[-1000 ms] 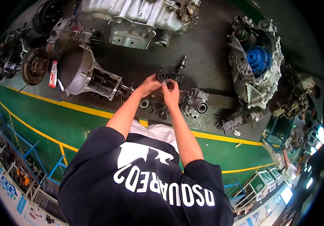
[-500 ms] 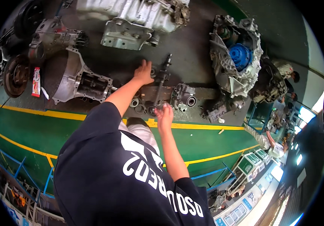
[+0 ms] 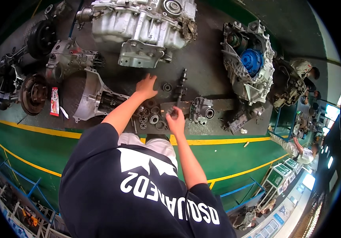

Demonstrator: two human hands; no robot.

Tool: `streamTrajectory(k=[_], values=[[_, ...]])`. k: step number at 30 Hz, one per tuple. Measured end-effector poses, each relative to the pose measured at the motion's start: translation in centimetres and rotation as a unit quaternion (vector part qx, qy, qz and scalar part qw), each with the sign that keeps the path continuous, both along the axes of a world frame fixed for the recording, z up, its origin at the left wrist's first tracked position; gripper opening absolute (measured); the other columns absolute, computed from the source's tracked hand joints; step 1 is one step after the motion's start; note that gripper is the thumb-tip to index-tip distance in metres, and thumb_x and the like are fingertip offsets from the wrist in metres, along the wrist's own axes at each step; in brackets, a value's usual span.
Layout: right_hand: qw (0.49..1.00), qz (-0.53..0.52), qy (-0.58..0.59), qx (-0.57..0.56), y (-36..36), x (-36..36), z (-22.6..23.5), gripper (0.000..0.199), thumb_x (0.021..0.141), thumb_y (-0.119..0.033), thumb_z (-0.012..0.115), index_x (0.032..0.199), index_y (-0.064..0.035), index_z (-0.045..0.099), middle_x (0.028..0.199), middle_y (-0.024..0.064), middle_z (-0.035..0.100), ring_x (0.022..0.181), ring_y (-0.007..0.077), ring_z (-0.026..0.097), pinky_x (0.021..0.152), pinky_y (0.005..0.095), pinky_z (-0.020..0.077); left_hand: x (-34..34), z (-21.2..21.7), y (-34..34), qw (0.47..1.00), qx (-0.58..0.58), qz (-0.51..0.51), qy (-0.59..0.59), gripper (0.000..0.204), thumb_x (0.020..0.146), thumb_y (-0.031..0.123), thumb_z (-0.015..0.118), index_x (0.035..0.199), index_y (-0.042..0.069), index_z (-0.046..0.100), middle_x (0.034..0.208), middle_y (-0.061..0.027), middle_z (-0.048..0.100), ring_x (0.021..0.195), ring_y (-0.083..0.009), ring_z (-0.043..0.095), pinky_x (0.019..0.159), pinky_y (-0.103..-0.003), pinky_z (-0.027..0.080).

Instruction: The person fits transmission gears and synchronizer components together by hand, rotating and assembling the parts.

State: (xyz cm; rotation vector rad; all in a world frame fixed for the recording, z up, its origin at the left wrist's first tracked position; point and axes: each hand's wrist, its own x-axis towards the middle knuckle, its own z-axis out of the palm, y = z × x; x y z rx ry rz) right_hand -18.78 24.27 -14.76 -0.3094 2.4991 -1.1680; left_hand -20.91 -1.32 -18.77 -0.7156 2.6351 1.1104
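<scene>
A slender gear shaft [image 3: 181,88] stretches across the dark bench top, away from me. My right hand [image 3: 176,121] is closed, thumb and fingers together around its near end, which the fingers partly hide. Left of the shaft, my left hand [image 3: 146,86] hovers over the bench with fingers apart and nothing in them. A small round gear [image 3: 167,87] lies between that hand and the shaft. Below my left forearm sits a cluster of rings and gears [image 3: 154,118]. Just right of the shaft stands a grey metal housing [image 3: 203,110].
Behind my hands looms a large silver gearbox casing [image 3: 138,31]. An opened casing with a blue hub [image 3: 251,62] stands right. A bell-shaped housing [image 3: 89,97], a rusty brake drum [image 3: 34,94] and a red packet [image 3: 54,101] occupy the left. People work farther right.
The view has shifted, so the bench sits lower and farther right in it. My left hand has drawn away from the small round gear. The shaft has swung slightly at its near end.
</scene>
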Motion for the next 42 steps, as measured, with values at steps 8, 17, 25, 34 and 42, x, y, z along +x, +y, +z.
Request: streamTrajectory(k=[8, 17, 25, 34, 42], values=[[0.940, 0.290, 0.143, 0.110, -11.7, -7.8, -5.2, 0.056, 0.073, -0.005, 0.075, 0.126, -0.0056, 0.058, 0.118, 0.0212, 0.061, 0.107, 0.0456, 0.058, 0.093, 0.0538, 0.0515, 2.0, -2.8, -3.7, 0.986, -0.110, -0.082, -0.097, 0.073, 0.073, 0.013, 0.079, 0.141, 0.015, 0.053, 0.143, -0.0194, 0.046, 0.124, -0.0412, 0.057, 0.093, -0.048, 0.056], [0.941, 0.235, 0.230, 0.083, -10.7, -5.8, -5.6, 0.063, 0.075, -0.002, 0.073, 0.135, -0.0076, 0.056, 0.121, 0.0162, 0.060, 0.112, 0.0399, 0.058, 0.097, 0.0508, 0.0499, 9.4, 2.7, -2.4, 0.974, -0.043, 0.072, 0.212, 0.041, 0.082, 0.009, 0.071, 0.122, 0.007, 0.061, 0.119, -0.0178, 0.060, 0.116, -0.0397, 0.057, 0.097, -0.048, 0.049], [0.925, 0.306, 0.105, 0.201, -9.4, -1.7, -4.8, 0.065, 0.068, -0.017, 0.087, 0.126, -0.0115, 0.059, 0.118, 0.0157, 0.058, 0.109, 0.0395, 0.060, 0.088, 0.0507, 0.0514, 16.8, 6.1, 3.7, 0.978, 0.036, -0.011, 0.207, 0.026, 0.082, 0.002, 0.067, 0.108, 0.007, 0.067, 0.111, -0.0134, 0.062, 0.107, -0.0357, 0.060, 0.093, -0.044, 0.050], [0.930, 0.327, 0.035, 0.162, -9.9, -2.6, -5.9, 0.058, 0.069, -0.010, 0.088, 0.121, -0.0119, 0.062, 0.125, 0.0164, 0.056, 0.114, 0.0421, 0.058, 0.095, 0.0500, 0.0540, 21.6, 5.9, 5.8, 0.981, 0.145, -0.016, 0.127, 0.028, 0.088, 0.007, 0.066, 0.116, 0.009, 0.065, 0.110, -0.0123, 0.060, 0.097, -0.0327, 0.066, 0.082, -0.041, 0.055], [0.944, 0.284, 0.102, 0.132, -9.6, -3.9, -5.3, 0.055, 0.070, -0.015, 0.087, 0.122, -0.0077, 0.069, 0.114, 0.0176, 0.065, 0.108, 0.0406, 0.063, 0.091, 0.0486, 0.0534, 25.7, 4.4, 3.1, 0.990, 0.132, 0.025, 0.030, 0.033, 0.089, 0.013, 0.067, 0.121, 0.009, 0.061, 0.111, -0.0133, 0.062, 0.095, -0.0298, 0.070, 0.083, -0.042, 0.057]])
